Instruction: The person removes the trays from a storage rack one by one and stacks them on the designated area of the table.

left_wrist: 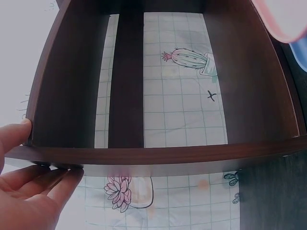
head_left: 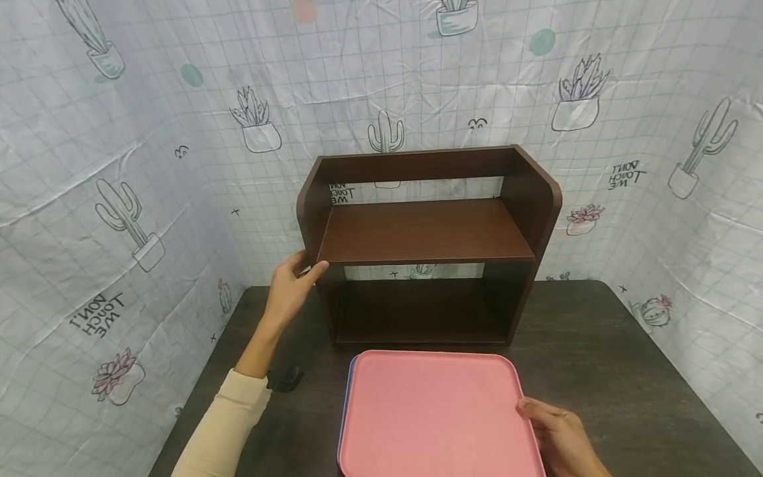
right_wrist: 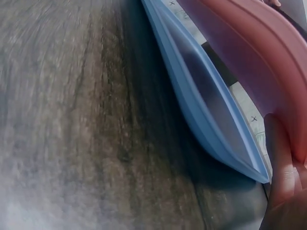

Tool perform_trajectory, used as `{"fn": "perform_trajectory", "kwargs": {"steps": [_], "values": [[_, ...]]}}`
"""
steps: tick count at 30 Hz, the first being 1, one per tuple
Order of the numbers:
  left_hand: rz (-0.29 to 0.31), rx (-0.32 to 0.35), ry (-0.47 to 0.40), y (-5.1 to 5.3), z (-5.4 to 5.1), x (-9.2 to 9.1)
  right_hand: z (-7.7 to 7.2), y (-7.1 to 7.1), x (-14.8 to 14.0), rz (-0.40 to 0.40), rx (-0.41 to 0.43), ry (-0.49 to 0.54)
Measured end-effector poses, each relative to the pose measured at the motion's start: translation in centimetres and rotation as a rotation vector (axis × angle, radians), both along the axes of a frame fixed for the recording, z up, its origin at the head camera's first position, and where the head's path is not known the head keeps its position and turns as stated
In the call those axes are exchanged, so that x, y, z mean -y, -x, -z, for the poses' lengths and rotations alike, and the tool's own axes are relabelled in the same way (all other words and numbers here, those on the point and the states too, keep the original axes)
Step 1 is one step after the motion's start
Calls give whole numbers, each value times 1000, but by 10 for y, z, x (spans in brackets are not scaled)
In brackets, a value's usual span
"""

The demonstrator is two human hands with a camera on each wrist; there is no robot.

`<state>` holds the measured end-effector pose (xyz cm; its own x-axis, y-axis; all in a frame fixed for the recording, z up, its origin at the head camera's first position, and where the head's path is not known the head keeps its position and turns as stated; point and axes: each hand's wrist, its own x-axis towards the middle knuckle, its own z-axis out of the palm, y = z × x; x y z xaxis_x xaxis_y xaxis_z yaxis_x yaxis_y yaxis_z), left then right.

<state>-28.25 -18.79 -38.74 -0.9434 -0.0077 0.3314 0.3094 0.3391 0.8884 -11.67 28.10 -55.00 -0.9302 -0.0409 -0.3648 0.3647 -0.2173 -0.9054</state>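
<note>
A pink tray [head_left: 438, 417] is held at its right edge by my right hand [head_left: 563, 430], thumb on top and fingers beneath. In the right wrist view the pink tray [right_wrist: 259, 52] is raised above a blue tray [right_wrist: 192, 86], which lies on the table. From the head, only a thin left edge of the blue tray [head_left: 346, 411] shows. My left hand [head_left: 291, 291] grips the left side panel of a dark brown two-tier shelf [head_left: 426, 232]. In the left wrist view the thumb of that hand [left_wrist: 29, 196] is on the panel's front edge, fingers on its outer face.
The shelf stands upright on a dark wood-grain table [head_left: 620, 371], its two tiers holding nothing visible. A small black object [head_left: 289, 379] lies beside the left forearm. White cloth [head_left: 179, 132] printed with cacti and grid lines surrounds the table at the back and sides.
</note>
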Motion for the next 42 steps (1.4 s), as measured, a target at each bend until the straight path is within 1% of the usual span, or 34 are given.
{"fn": "perform_trajectory", "kwargs": {"steps": [3, 10, 20, 26, 29, 32, 39, 41, 42], "values": [[-1, -2, -1, 0, 0, 0, 2, 1, 2, 15, 1, -19], [-10, 10, 9, -1, 0, -1, 5, 7, 10, 46, 15, -111], [0, 27, -1, 0, 2, 0, 7, 14, 19, 31, 21, -155], [-6, 29, 2, 1, 2, 1, 3, 17, 23, 13, 15, -261], [-6, 30, 2, 1, 1, 1, -2, 18, 26, 1, -9, -358], [-7, 30, 4, 1, 0, 1, -7, 19, 28, -5, -40, -489], [-3, 22, 4, 1, 0, 1, -18, 23, 27, -66, -191, -970], [0, 24, 3, 1, 0, 1, -19, 23, 26, -73, -222, -1044], [0, 26, 3, 1, 0, 1, -19, 23, 26, -77, -228, -1057]]}}
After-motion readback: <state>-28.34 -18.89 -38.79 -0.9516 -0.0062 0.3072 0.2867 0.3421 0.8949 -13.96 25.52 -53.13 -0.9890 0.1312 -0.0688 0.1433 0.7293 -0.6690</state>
